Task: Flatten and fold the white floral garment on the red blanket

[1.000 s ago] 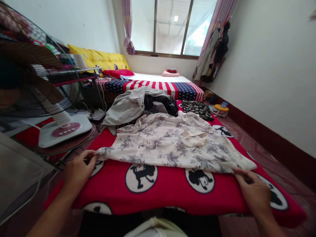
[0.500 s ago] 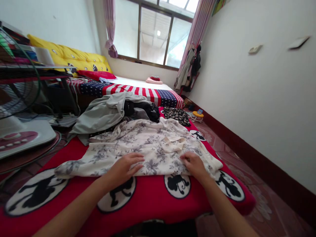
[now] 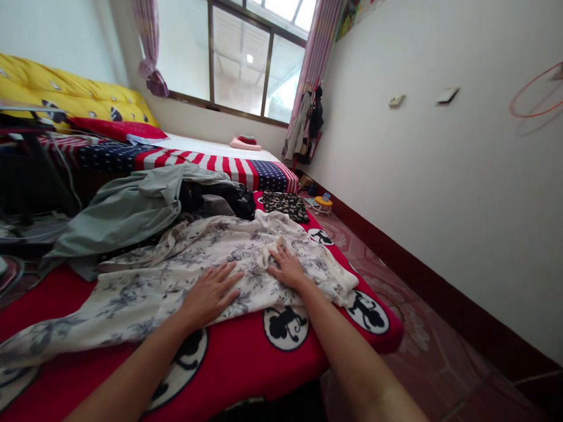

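A white garment with grey flowers (image 3: 176,287) lies spread over a red blanket (image 3: 246,363) printed with black monkeys in white ovals. My left hand (image 3: 212,293) rests flat on the cloth near its front edge, fingers stretched out. Further right, my right hand (image 3: 287,266) lies on the garment with its fingers spread, beside a small bunched fold of cloth. Neither hand grips anything. Behind the garment sits a heap with a grey-green piece of clothing (image 3: 132,205) and black clothing (image 3: 220,198). A folded black patterned cloth (image 3: 285,205) lies at the far right corner.
A bed with a stars-and-stripes cover (image 3: 211,164) stands under the window (image 3: 241,58). Clothes hang on a rack (image 3: 308,123) in the corner. A small yellow stool (image 3: 323,202) stands on the tiled floor (image 3: 422,328) along the white wall.
My view has turned right. My right hand has reached forward onto the garment's fold and opened flatter. My left hand now lies flatter on the cloth, further onto it.
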Demonstrator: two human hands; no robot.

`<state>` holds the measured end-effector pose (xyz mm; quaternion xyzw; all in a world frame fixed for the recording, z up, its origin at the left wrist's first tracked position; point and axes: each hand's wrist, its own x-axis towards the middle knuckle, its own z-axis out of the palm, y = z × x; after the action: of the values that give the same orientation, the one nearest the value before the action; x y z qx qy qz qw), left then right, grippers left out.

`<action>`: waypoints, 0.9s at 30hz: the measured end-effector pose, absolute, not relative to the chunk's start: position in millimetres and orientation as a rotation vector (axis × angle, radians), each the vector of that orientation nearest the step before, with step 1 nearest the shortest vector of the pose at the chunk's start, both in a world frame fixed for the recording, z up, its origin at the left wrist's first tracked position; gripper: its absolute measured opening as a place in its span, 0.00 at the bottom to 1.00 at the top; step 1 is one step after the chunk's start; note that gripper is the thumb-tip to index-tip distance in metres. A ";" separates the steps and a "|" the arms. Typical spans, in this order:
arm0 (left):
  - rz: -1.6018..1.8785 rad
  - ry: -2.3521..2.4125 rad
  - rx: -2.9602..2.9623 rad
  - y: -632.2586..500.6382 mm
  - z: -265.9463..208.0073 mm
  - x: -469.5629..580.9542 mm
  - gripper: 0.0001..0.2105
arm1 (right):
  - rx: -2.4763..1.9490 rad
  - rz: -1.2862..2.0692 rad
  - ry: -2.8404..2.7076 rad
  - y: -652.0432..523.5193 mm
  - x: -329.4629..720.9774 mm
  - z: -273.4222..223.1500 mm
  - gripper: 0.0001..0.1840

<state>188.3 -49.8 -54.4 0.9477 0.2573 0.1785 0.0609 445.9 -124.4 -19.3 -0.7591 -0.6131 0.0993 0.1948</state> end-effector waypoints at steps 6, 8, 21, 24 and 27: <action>0.528 0.856 2.857 -51.9 -54.7 189.2 0.24 | -1.805 0.169 -1.258 -191.2 488.4 5.2 0.22; 0.538 0.868 2.852 -53.4 -54.8 189.9 0.24 | -1.824 0.091 -1.110 -226.2 503.4 8.9 0.20; 0.518 0.879 2.852 -54.7 -53.1 190.5 0.24 | -1.974 0.114 -1.243 -318.7 521.1 -19.6 0.09; 0.489 0.893 2.876 -55.0 -52.3 190.2 0.24 | -1.974 0.132 -1.222 -316.3 537.5 -24.1 0.13; 0.472 0.908 2.899 -54.7 -53.4 190.1 0.25 | -2.118 0.049 -1.247 -316.3 548.6 -27.2 0.13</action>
<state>190.1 -54.7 -53.4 0.9425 0.2951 0.1535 0.0335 548.6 -316.3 -27.2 -0.8117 -0.4781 0.0186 0.3351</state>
